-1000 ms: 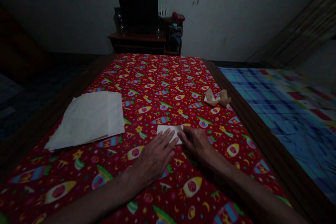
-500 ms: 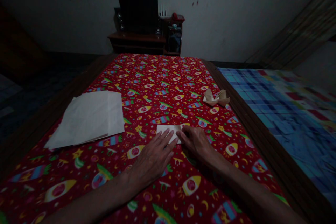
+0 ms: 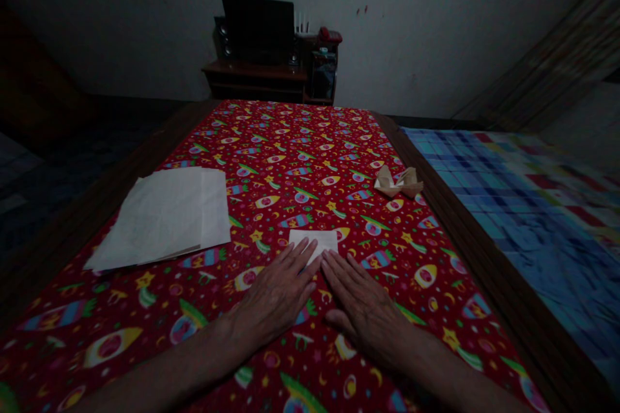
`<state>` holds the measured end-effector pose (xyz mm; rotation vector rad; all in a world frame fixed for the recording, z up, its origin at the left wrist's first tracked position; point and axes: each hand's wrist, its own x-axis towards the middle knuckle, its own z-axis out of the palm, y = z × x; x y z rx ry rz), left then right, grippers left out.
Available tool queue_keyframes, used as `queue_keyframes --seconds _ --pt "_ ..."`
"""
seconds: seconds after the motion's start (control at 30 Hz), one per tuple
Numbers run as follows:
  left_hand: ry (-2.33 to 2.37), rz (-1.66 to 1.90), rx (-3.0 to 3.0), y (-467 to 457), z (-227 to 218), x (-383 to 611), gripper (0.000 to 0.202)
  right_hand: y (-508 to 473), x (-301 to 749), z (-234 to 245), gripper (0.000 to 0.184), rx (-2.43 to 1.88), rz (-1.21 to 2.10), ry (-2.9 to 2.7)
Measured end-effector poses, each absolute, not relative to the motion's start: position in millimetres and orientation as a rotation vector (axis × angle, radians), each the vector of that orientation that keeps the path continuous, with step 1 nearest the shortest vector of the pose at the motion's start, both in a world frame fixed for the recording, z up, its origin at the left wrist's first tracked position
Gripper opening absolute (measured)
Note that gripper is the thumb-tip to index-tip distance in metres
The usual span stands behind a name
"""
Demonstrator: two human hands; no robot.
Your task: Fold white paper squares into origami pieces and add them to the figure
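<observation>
A small folded sheet of white paper [image 3: 320, 238] lies flat on the red patterned cloth [image 3: 271, 219]. My left hand [image 3: 278, 284] rests on its left part, fingers stretched out and pressing down. My right hand [image 3: 358, 297] lies flat too, its fingertips on the paper's lower right edge. Both hands' fingertips nearly meet there and cover the lower part of the paper. Neither hand grips anything.
A stack of pale paper sheets [image 3: 169, 216] lies at the left. Folded brown paper shapes [image 3: 400, 182] stand at the right. Beyond the table are a desk [image 3: 256, 74] with a dark monitor [image 3: 259, 26], and a plaid-covered surface [image 3: 508, 219] on the right.
My right hand has let go of the paper's right edge, drawn back toward me and flattened out. My left hand has stayed in nearly the same place.
</observation>
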<state>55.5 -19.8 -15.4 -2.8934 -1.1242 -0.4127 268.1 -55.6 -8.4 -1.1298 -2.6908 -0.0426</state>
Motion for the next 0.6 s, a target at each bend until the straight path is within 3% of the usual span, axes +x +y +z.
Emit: queue_keyframes --seconds 0.43,0.6 --pt "-1.119 -0.455 -2.825 -24 -13 48 0.043 -48 264 -6 0.057 -1.115 0.015 -2.692" --pt "-1.155 -0.453 -2.79 -24 -13 32 0.037 -50 275 -7 0.047 -1.137 -0.001 -2.61"
